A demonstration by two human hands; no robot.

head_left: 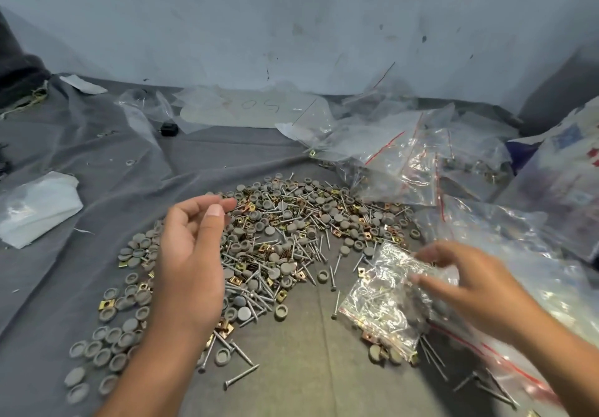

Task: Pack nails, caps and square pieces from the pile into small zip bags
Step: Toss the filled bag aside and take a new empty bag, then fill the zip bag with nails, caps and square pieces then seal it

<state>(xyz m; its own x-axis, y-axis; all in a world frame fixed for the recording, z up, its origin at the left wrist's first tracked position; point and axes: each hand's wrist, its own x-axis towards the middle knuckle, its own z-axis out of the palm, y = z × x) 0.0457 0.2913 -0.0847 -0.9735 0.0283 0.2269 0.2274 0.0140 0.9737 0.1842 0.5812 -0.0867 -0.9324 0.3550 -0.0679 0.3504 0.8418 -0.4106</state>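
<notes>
We are working through a job that looks far from finished: the pile [285, 241] of nails, grey caps and brass square pieces is still spreading across the grey cloth [81, 163] in the middle of the frame, while filled zip bags [431, 170] are lying at the upper right. Our right hand [460, 282], at the lower right, is pinching a small zip bag [385, 300] that is already holding some parts, its grip closed on the plastic. Our left hand [191, 254] is hovering over the pile's left side, palm turned inward, fingers loosely curled and holding nothing we can see.
</notes>
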